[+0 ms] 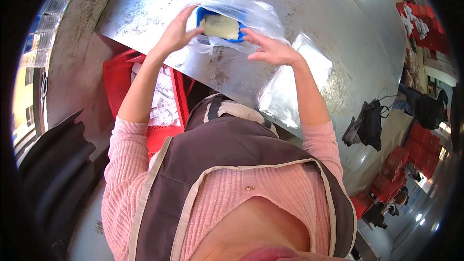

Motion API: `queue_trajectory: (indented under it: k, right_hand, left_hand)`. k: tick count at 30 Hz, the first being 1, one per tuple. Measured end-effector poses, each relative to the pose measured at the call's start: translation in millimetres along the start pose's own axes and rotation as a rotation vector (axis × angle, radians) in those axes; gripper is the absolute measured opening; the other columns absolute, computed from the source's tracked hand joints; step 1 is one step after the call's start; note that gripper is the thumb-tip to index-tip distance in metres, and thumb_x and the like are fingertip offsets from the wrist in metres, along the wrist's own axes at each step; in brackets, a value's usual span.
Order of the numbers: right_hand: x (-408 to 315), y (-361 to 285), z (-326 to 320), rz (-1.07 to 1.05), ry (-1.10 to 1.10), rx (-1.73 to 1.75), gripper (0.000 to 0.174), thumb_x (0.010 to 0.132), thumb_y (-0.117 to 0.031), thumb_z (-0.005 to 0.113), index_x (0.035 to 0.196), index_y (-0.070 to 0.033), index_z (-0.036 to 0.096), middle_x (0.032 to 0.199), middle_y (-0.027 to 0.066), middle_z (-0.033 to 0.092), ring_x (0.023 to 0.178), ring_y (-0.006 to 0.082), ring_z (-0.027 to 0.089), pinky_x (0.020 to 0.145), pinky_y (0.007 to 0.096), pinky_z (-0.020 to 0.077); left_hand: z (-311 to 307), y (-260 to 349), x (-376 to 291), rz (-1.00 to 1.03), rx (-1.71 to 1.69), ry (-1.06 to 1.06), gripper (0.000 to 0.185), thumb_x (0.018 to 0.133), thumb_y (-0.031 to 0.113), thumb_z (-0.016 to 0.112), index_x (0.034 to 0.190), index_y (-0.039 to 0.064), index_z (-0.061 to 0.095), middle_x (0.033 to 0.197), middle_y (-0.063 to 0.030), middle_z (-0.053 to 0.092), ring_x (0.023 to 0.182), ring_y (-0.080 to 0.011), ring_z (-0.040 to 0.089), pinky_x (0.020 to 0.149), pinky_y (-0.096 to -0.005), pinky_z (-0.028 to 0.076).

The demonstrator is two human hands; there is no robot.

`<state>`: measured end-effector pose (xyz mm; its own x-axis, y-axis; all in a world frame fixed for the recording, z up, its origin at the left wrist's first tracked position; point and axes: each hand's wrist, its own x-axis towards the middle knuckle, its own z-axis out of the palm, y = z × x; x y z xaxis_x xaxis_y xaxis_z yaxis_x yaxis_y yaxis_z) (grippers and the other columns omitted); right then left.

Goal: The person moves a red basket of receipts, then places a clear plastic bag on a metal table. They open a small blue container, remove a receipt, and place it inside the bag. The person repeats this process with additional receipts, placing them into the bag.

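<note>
On the metal table point(224, 70) in front of me lies a blue tray point(200, 13) with a pale, flat slab or sheet point(221, 26) in it. A clear plastic bag point(262, 18) lies around and partly over the tray. My left hand point(177, 30) is at the tray's left end, thumb and fingers spread, with fingertips at the edge of the bag. At the right end is my right hand point(272, 48), its fingers apart and slightly blurred, close to the tray's corner and the bag. Whether either hand touches the tray is hard to tell.
A stack of clear plastic bags or sheets point(311, 61) lies under my right forearm. Below the table's left edge stands a red plastic crate point(119, 76) holding printed paper slips point(163, 103). A black bag point(369, 125) is at right. Red crates point(393, 163) stand farther off.
</note>
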<state>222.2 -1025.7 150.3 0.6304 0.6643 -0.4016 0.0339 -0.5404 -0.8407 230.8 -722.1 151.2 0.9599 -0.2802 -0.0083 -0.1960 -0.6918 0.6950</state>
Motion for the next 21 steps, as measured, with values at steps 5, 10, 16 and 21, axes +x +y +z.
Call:
queue_trajectory:
  k: [5, 10, 16, 21]
  right_hand:
    - [50.0, 22.7, -33.4, 0.249, 0.413, 0.59, 0.056, 0.096, -0.034, 0.043, 0.139, 0.0, 0.03, 0.131, 0.0221, 0.046, 0.107, 0.0282, 0.057, 0.087, 0.0387, 0.0491]
    - [110.8, 57.5, -30.8, 0.477, 0.514, 0.437, 0.048, 0.097, -0.041, 0.036, 0.115, 0.001, 0.053, 0.078, 0.0179, 0.065, 0.075, 0.0244, 0.066, 0.065, 0.0321, 0.0525]
    - [60.6, 88.4, -25.8, 0.355, 0.108, 0.679, 0.028, 0.093, -0.028, 0.054, 0.092, -0.001, 0.058, 0.073, 0.0114, 0.063, 0.065, 0.019, 0.064, 0.06, 0.0285, 0.0527]
    - [29.8, 67.4, -3.8, 0.123, 0.602, 0.693, 0.019, 0.088, -0.02, 0.063, 0.086, -0.001, 0.062, 0.073, 0.0059, 0.064, 0.062, 0.014, 0.061, 0.059, 0.0259, 0.0492]
  left_hand:
    - [18.2, -44.9, 36.1, -0.287, -0.291, -0.183, 0.052, 0.097, 0.044, 0.038, 0.138, 0.013, 0.034, 0.13, -0.0189, 0.048, 0.105, -0.0279, 0.06, 0.088, -0.0463, 0.051]
    - [43.9, -76.4, 65.8, -0.332, -0.243, -0.063, 0.044, 0.1, 0.038, 0.031, 0.123, 0.007, 0.051, 0.104, -0.0162, 0.062, 0.078, -0.0212, 0.061, 0.068, -0.0329, 0.053]
    - [49.9, -75.0, 1.9, -0.205, -0.176, -0.12, 0.044, 0.08, 0.009, 0.06, 0.123, 0.003, 0.051, 0.092, -0.0143, 0.062, 0.084, -0.0259, 0.062, 0.077, -0.0342, 0.051]
    - [69.5, -34.1, -25.9, 0.019, -0.2, 0.175, 0.062, 0.07, -0.004, 0.061, 0.129, 0.003, 0.044, 0.103, -0.0141, 0.057, 0.09, -0.0242, 0.057, 0.082, -0.033, 0.047]
